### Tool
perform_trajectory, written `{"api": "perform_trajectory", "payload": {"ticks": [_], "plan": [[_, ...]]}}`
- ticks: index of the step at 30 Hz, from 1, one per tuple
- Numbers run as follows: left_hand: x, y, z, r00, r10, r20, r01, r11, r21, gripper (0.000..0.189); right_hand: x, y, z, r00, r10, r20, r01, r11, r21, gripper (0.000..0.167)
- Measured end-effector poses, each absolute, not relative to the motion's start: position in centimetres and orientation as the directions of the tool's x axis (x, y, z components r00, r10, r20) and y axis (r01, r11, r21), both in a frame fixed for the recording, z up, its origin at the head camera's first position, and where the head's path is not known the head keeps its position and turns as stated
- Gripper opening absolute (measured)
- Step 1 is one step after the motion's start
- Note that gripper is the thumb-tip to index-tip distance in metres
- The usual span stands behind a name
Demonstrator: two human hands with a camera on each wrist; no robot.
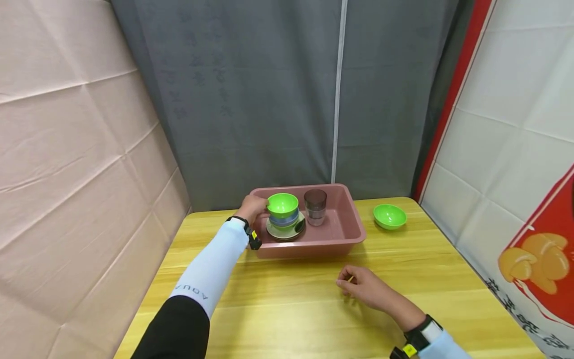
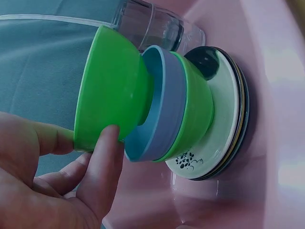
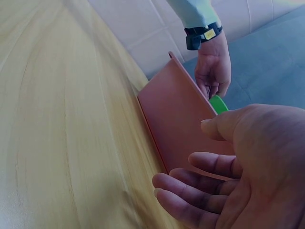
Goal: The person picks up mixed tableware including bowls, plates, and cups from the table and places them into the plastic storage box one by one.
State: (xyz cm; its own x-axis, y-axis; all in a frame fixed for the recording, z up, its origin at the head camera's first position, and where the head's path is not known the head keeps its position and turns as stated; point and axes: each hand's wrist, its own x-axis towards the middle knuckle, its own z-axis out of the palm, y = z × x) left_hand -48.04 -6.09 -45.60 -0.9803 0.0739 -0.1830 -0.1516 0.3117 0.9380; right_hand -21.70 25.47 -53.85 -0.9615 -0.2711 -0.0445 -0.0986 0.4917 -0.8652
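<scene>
At the pink basin's left side, my left hand (image 1: 253, 206) pinches the rim of a bright green bowl (image 2: 112, 86) between thumb and fingers. The bowl's foot is at the mouth of a blue bowl (image 2: 174, 95); whether they touch I cannot tell. Under the blue one sits another green bowl (image 2: 198, 100), on a stack of plates (image 2: 221, 129) with a dark patch on the top plate. Two nested-looking clear glasses (image 1: 316, 207) stand beside the stack. Low over the table, my right hand (image 1: 365, 287) hangs with fingers loosely curled, holding nothing.
The pink basin (image 1: 309, 250) stands at the table's back edge, before a grey curtain (image 1: 260, 99). A separate green bowl (image 1: 390, 217) lies on the wooden table (image 1: 287, 309) to the basin's right. Cloth walls flank both sides.
</scene>
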Motion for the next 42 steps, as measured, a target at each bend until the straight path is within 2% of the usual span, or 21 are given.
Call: {"api": "perform_trajectory", "payload": {"ticks": [9, 12, 15, 16, 19, 22, 23, 26, 42], "plan": [[-48.9, -5.3, -46.0, -0.991, 0.038, -0.127, -0.094, 0.468, 0.879, 0.037, -21.6, 25.9, -53.9, -0.963, -0.263, -0.062, -0.081, 0.5, -0.862, 0.021], [-49.3, -5.2, -46.1, -0.989, 0.014, -0.149, -0.123, 0.496, 0.86, 0.03, -21.4, 26.0, -53.8, -0.965, -0.257, -0.06, -0.081, 0.506, -0.859, 0.02], [-50.5, -5.2, -46.8, -0.984, 0.015, -0.18, -0.148, 0.501, 0.853, 0.026, -21.3, 26.0, -53.8, -0.965, -0.256, -0.06, -0.08, 0.502, -0.861, 0.018], [-52.8, -5.7, -48.7, -0.985, 0.041, -0.167, -0.128, 0.476, 0.87, 0.022, -21.2, 26.1, -53.8, -0.965, -0.257, -0.061, -0.079, 0.5, -0.863, 0.017], [-53.9, -5.7, -49.5, -0.985, 0.048, -0.165, -0.124, 0.47, 0.874, 0.024, -21.2, 26.2, -53.8, -0.964, -0.257, -0.064, -0.075, 0.495, -0.866, 0.016], [-52.7, -5.4, -48.7, -0.989, 0.027, -0.144, -0.113, 0.486, 0.867, 0.023, -21.1, 26.4, -53.9, -0.965, -0.254, -0.067, -0.072, 0.499, -0.864, 0.018], [-50.4, -4.9, -46.6, -0.986, -0.002, -0.165, -0.142, 0.517, 0.844, 0.025, -21.1, 26.4, -53.9, -0.965, -0.253, -0.068, -0.071, 0.5, -0.863, 0.018], [-48.8, -4.8, -45.7, -0.988, -0.005, -0.157, -0.135, 0.536, 0.833, 0.022, -21.1, 26.5, -54.0, -0.966, -0.251, -0.068, -0.069, 0.498, -0.864, 0.019], [-49.1, -4.6, -46.0, -0.985, -0.004, -0.171, -0.132, 0.654, 0.745, 0.023, -20.8, 26.6, -54.2, -0.964, -0.255, -0.072, -0.064, 0.489, -0.87, 0.021]]}}
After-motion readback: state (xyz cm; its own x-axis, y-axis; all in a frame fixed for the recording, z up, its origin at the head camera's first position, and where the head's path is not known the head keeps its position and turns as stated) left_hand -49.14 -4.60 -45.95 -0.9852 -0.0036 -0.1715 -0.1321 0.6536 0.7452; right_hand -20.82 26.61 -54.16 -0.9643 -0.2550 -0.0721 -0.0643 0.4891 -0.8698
